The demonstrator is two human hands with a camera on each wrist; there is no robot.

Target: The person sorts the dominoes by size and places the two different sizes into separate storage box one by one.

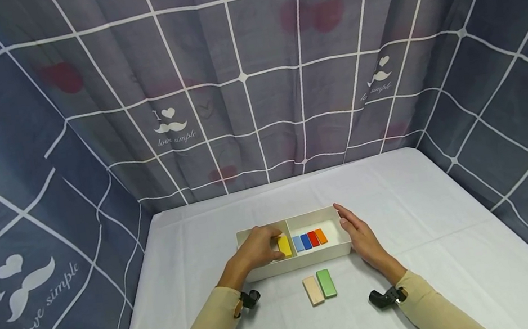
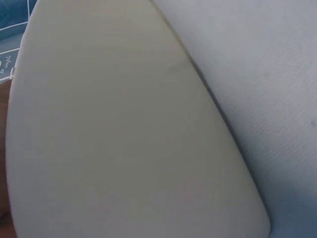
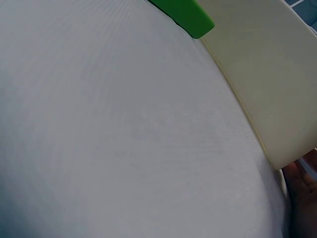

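Observation:
A white two-compartment box [image 1: 304,261] stands on the table in the head view. My left hand [image 1: 258,248] reaches into its left compartment and pinches a yellow block [image 1: 284,246] at the divider. The right compartment holds a row of blocks: light blue [image 1: 298,243], blue [image 1: 305,241], red [image 1: 313,238] and orange [image 1: 321,235]. My right hand [image 1: 359,233] rests with straight fingers against the box's right end. The left wrist view shows only the box wall [image 2: 124,134]. In the right wrist view the box wall [image 3: 257,64] and a green block's end [image 3: 185,15] appear.
A beige block [image 1: 313,291] and a green block [image 1: 326,283] lie side by side on the white tablecloth [image 1: 436,218] in front of the box. Grey checked curtains [image 1: 240,77] close in the table on three sides. The table's front edge lies toward me.

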